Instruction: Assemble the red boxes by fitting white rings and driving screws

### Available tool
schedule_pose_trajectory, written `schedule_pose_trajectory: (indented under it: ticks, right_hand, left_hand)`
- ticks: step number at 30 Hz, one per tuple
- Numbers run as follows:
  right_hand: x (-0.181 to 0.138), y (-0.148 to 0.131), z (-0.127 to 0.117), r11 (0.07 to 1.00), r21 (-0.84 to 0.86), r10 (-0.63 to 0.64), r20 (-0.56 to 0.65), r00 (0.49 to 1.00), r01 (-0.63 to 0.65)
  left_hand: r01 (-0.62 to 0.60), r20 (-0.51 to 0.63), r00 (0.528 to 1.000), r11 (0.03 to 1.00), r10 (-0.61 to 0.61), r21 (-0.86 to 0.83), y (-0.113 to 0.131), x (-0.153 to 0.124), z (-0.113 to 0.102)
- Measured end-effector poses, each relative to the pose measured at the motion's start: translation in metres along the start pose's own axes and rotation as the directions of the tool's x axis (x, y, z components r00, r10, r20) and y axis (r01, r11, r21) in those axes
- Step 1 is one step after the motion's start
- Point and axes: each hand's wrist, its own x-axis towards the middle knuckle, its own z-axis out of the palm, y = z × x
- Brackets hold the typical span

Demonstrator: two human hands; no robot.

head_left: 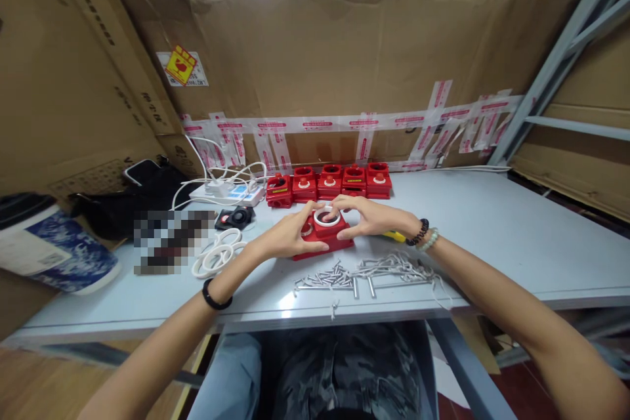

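Observation:
A red plastic housing [322,248] lies in front of me with a white ring [327,223] on its round opening. My left hand [290,233] grips the housing from the left, thumb along the front side and fingertips up by the ring. From the right, my right hand [373,216] curls over the ring, its fingers at the rim and its thumb against the housing. Close in front are a pile of screws [325,277], a tangle of thin metal chains [394,267] and short metal rods [356,288]. A yellow object [394,236] shows partly beneath my right wrist.
Several red housings [331,182] stand in a row against the cardboard [335,59]. To the left lie loose white rings [216,259], a black speaker-like part [240,217], a power strip [231,194] with cables, a black bag [128,203] and a large cup [54,249].

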Motion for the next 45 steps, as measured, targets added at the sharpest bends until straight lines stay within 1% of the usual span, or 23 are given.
schedule_pose_trajectory:
  ticks: [4, 7, 9, 11, 13, 14, 15, 16, 17, 18, 19, 20, 21, 22, 24, 25, 26, 27, 29, 32, 35, 41, 45]
  right_hand:
    - [0.0, -0.003, 0.004, 0.999, -0.024, 0.024, -0.009, 1.0, -0.024]
    - [0.0, -0.004, 0.008, 0.998, -0.058, 0.035, -0.027, 0.999, -0.037]
    - [-0.001, -0.006, 0.009, 0.997, -0.072, 0.017, -0.028, 0.999, -0.019]
    - [-0.002, -0.008, 0.005, 0.997, -0.072, -0.012, -0.027, 1.0, 0.01]
    - [-0.006, -0.008, -0.004, 0.997, -0.073, -0.016, -0.07, 0.997, 0.011]
    - [-0.01, -0.008, -0.011, 0.997, -0.076, 0.003, -0.11, 0.994, -0.012]
    - [-0.014, -0.006, -0.018, 0.994, -0.088, 0.047, -0.163, 0.985, -0.062]
    - [-0.018, -0.004, -0.025, 0.985, -0.095, 0.119, -0.205, 0.971, -0.141]
    - [-0.022, -0.002, -0.031, 0.971, -0.096, 0.195, -0.203, 0.96, -0.218]
    - [-0.025, 0.0, -0.036, 0.951, -0.104, 0.272, -0.168, 0.948, -0.291]
    - [-0.028, 0.001, -0.039, 0.932, -0.116, 0.329, -0.129, 0.936, -0.344]
    - [-0.029, 0.001, -0.04, 0.922, -0.127, 0.355, -0.096, 0.93, -0.365]
    - [-0.029, 0.0, -0.038, 0.926, -0.137, 0.343, -0.086, 0.936, -0.352]
    - [-0.028, -0.003, -0.035, 0.941, -0.145, 0.293, -0.102, 0.951, -0.306]
    - [-0.022, -0.012, -0.025, 0.976, -0.161, 0.123, -0.169, 0.978, -0.15]
    - [-0.018, -0.017, -0.018, 0.982, -0.174, 0.041, -0.189, 0.981, -0.075]
    - [-0.014, -0.021, -0.011, 0.982, -0.187, -0.012, -0.176, 0.984, -0.021]
    - [-0.011, -0.025, -0.005, 0.978, -0.21, -0.034, -0.155, 0.987, 0.0]
    - [-0.007, -0.03, 0.006, 0.965, -0.263, -0.05, -0.097, 0.994, 0.022]
    - [-0.006, -0.03, 0.014, 0.951, -0.305, -0.068, -0.063, 0.996, 0.046]
    - [-0.006, -0.026, 0.014, 0.962, -0.265, -0.076, -0.063, 0.995, 0.057]
    - [-0.006, -0.024, 0.012, 0.989, -0.146, -0.033, -0.029, 0.999, 0.028]
    - [-0.002, -0.024, 0.013, 0.992, -0.126, -0.035, -0.018, 0.999, 0.032]
  left_hand:
    - [-0.025, -0.013, 1.0, 0.998, 0.024, -0.057, -0.006, -0.002, 0.0]
    - [-0.024, -0.008, 1.0, 0.998, 0.023, -0.05, -0.008, -0.002, -0.001]
    - [-0.023, 0.007, 1.0, 0.999, 0.023, -0.043, -0.008, -0.003, -0.001]
    - [-0.011, 0.022, 1.0, 0.999, 0.012, -0.051, -0.007, -0.003, -0.002]
    - [0.014, 0.032, 0.999, 0.998, -0.012, -0.055, -0.006, -0.003, -0.003]
    - [0.025, 0.038, 0.999, 0.998, -0.023, -0.052, -0.005, -0.004, -0.004]
    - [0.033, 0.044, 0.999, 0.998, -0.031, -0.045, -0.005, -0.004, -0.004]
    - [0.035, 0.047, 0.998, 0.999, -0.033, -0.036, -0.004, -0.004, -0.005]
    - [0.034, 0.048, 0.998, 0.999, -0.033, -0.027, -0.004, -0.004, -0.005]
    - [0.033, 0.046, 0.998, 0.999, -0.032, -0.02, -0.004, -0.005, -0.005]
    - [0.033, 0.042, 0.999, 0.999, -0.032, -0.014, -0.003, -0.005, -0.005]
    - [0.032, 0.035, 0.999, 0.999, -0.031, -0.009, -0.003, -0.005, -0.005]
    - [0.029, 0.028, 0.999, 1.0, -0.029, -0.005, -0.003, -0.006, -0.005]
    - [0.026, 0.022, 0.999, 1.0, -0.026, 0.0, -0.003, -0.006, -0.004]
    - [0.018, 0.014, 1.0, 1.0, -0.018, 0.012, -0.003, -0.006, -0.003]
    - [0.007, 0.011, 1.0, 1.0, -0.007, 0.017, -0.004, -0.006, -0.003]
    - [-0.006, 0.009, 1.0, 1.0, 0.005, 0.02, -0.004, -0.006, -0.002]
    - [-0.019, 0.008, 1.0, 1.0, 0.018, 0.017, -0.005, -0.006, -0.002]
    - [-0.043, 0.004, 0.999, 0.999, 0.043, 0.004, -0.006, -0.006, -0.002]
    - [-0.042, 0.003, 0.999, 0.999, 0.042, -0.003, -0.007, -0.005, -0.002]
    - [-0.043, 0.008, 0.999, 0.999, 0.044, -0.005, -0.006, -0.005, -0.002]
    - [-0.06, 0.009, 0.998, 0.998, 0.06, -0.018, -0.004, -0.005, -0.004]
    - [-0.065, 0.012, 0.998, 0.998, 0.065, -0.026, -0.003, -0.005, -0.005]
